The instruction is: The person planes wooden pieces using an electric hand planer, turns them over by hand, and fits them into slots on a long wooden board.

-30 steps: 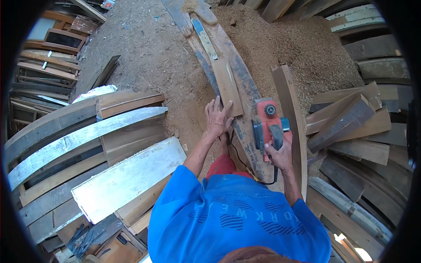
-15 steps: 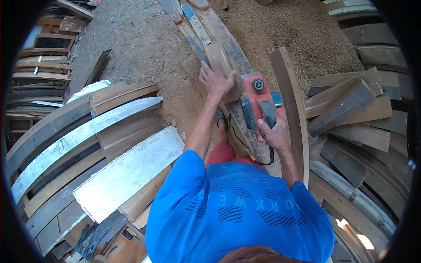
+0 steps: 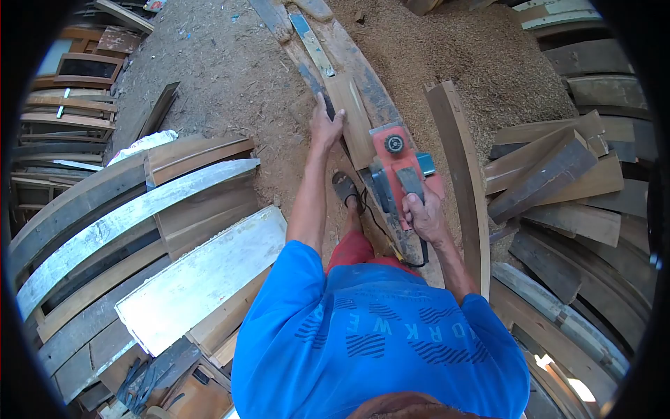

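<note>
My right hand (image 3: 427, 218) is wrapped around the rear handle of a red electric planer (image 3: 412, 183), which has a black front knob and teal side parts. The planer rests on a long worn wooden bench plank (image 3: 382, 98). Just ahead and to its left lies a short light-brown board (image 3: 354, 122), its upper face bare. At the board's left edge is my left hand (image 3: 326, 129), thumb and fingers apart; whether it presses on the edge is unclear. A black power cord (image 3: 423, 253) runs from the planer's rear.
A blue-and-cream strip (image 3: 312, 43) lies beyond the board's far end. An upright plank (image 3: 460, 167) stands right of the planer, with wood shavings (image 3: 481, 63) behind. Stacked boards (image 3: 565, 174) crowd the right; a white panel (image 3: 202, 279) lies left. My sandalled foot (image 3: 343, 187) is below.
My left hand has drawn back from the board's top to its left edge, uncovering its face. The planer, with my right hand on it, has shifted slightly left and nearer to me.
</note>
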`<state>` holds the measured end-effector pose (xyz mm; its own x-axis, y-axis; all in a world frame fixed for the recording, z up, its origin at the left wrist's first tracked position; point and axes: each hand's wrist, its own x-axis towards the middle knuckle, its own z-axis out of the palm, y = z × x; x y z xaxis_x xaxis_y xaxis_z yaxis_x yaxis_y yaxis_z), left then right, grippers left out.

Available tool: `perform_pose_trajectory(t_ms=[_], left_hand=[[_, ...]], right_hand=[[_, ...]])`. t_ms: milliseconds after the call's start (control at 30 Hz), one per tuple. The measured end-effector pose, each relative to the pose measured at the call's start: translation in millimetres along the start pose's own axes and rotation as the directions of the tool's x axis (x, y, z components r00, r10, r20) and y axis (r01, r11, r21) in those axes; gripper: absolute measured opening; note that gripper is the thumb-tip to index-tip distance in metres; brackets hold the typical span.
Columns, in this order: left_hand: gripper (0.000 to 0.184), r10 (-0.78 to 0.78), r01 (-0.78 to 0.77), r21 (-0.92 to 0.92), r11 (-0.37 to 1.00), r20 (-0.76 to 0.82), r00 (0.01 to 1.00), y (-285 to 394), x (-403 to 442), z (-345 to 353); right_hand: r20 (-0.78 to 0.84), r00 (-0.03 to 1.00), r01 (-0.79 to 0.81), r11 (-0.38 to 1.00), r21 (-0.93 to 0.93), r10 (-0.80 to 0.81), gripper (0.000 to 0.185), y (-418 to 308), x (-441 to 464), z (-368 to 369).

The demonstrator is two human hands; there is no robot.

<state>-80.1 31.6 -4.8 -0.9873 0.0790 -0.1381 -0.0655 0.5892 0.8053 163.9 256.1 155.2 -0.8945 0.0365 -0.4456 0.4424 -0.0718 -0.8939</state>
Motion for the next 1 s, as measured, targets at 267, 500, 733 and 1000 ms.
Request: perform_pose_trajectory(t_ms=[267, 500, 733, 1000], left_hand=[[0.079, -0.024, 0.047, -0.180, 0.983, 0.132, 0.991, -22, 23, -6], [0.080, -0.279, 0.228, -0.354, 0.907, -0.098, 0.955, -37, 19, -15], [0.066, -0.335, 0.278, -0.353, 0.893, -0.110, 0.936, -84, -67, -42], [0.064, -0.429, 0.428, -0.205, 0.880, 0.040, 0.902, -150, -166, -15]], right_hand=[[-0.006, 0.999, 0.048, 0.995, -0.082, -0.049, 0.064, 36, 15, 25], [-0.077, 0.986, 0.120, 0.948, -0.295, -0.149, 0.062, 1, 76, 41], [-0.059, 0.979, 0.164, 0.929, -0.333, -0.194, 0.063, -32, 152, 52], [-0.056, 0.953, 0.260, 0.901, -0.348, -0.297, 0.052, -78, 235, 65]])
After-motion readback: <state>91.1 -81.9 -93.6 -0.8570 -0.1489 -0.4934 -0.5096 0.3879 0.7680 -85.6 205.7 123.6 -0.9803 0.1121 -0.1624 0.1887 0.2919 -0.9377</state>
